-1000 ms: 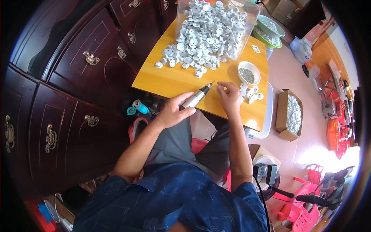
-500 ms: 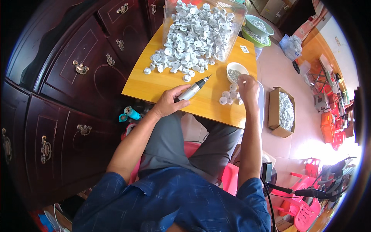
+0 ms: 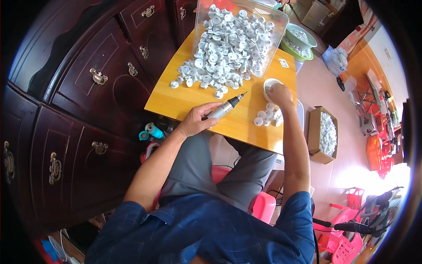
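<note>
My left hand (image 3: 198,119) rests at the table's near edge, closed around a silver-and-black electric screwdriver (image 3: 223,110) whose thin bit points up and to the right. At the small white bowl (image 3: 267,83) of tiny silvery pieces, my right hand (image 3: 280,94) dips in with its fingers curled together; their tips are hidden. Just below the bowl lies a small group of round white plastic parts (image 3: 262,115), beside my right wrist. A big heap of similar white parts (image 3: 228,48) spills out of a clear plastic bin (image 3: 281,33) onto the yellow wooden table (image 3: 176,102).
Dark wooden drawers (image 3: 79,127) stand close on the left. Beyond the table's right side are stacked green basins (image 3: 303,38) and a cardboard box (image 3: 314,132), both holding white parts. Pink plastic chairs (image 3: 347,246) are at the lower right, near a black stand arm (image 3: 351,227).
My right hand has lowered into the bowl, now covering much of its contents. My left hand keeps its hold on the screwdriver. The whole view has shifted slightly.
</note>
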